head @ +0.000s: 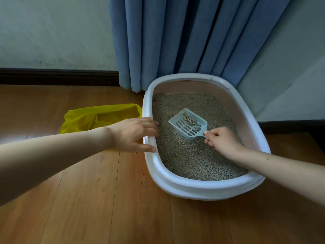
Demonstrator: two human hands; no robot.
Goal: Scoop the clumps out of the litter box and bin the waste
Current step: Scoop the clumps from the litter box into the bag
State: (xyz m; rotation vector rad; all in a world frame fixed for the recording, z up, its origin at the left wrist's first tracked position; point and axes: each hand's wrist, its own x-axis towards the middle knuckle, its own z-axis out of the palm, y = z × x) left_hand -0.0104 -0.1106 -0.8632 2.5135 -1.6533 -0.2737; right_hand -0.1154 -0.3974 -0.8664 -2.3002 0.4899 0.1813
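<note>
A white-rimmed litter box with pink inner walls sits on the wooden floor, filled with grey-beige litter. My right hand grips the handle of a pale blue slotted scoop, held over the litter with a small brownish clump lying in its far end. My left hand rests on the box's left rim, fingers draped over the edge, thumb along the outside. A yellow plastic bag lies open on the floor just left of the box, partly hidden behind my left forearm.
A blue curtain hangs directly behind the box, touching the floor. A dark skirting board runs along the wall at the left. Several stray litter grains are scattered on the floor beside the box's left front.
</note>
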